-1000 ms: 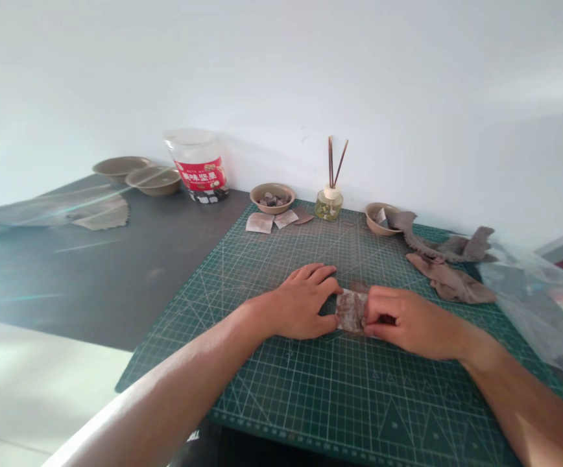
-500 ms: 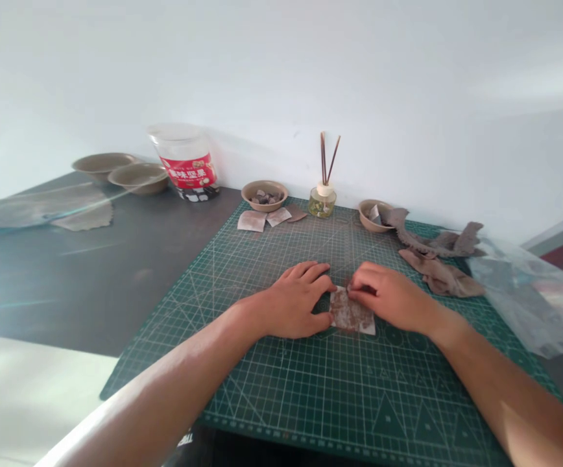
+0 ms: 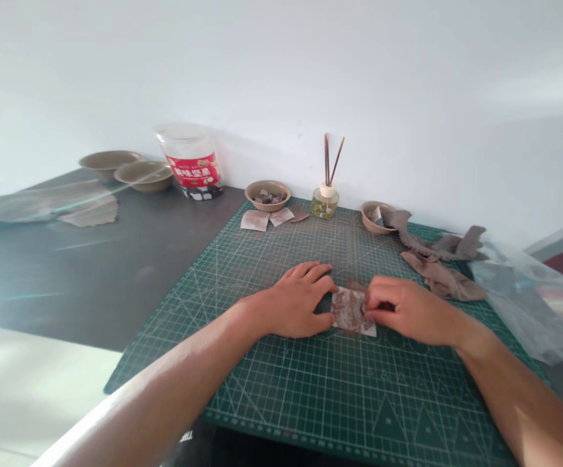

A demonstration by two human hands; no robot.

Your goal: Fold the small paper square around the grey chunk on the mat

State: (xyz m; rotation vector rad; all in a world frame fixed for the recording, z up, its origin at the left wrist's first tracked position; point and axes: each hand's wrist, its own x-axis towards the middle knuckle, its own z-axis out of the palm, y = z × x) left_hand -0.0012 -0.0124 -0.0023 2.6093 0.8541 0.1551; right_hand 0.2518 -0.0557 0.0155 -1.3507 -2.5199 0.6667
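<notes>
A small white sheet (image 3: 347, 311), smeared with brown powder like used sandpaper, lies flat on the green cutting mat (image 3: 281, 389). My left hand (image 3: 301, 301) rests on the mat with fingers spread, thumb and index tips touching the sheet's left edge. At the sheet's right side, my right hand (image 3: 403, 308) is closed in a pinch on a small brownish piece (image 3: 364, 307), mostly covered by the fingers. The piece is at the sheet's surface; exact contact is hidden. Brown dust shows around the sheet's upper and lower edges.
Toward the wall stand a bowl of small dark chunks (image 3: 269, 196), stained paper pieces (image 3: 255, 220), a reed diffuser (image 3: 325, 201) and another small bowl (image 3: 371, 225). Brown cloths (image 3: 447, 279) and clear plastic (image 3: 534, 311) lie right; a plastic tub (image 3: 194, 168) and two bowls (image 3: 143, 178) stand left.
My right hand has moved right and slightly nearer across the sheet, still pinching the small piece. My left hand keeps its place at the sheet's left edge.
</notes>
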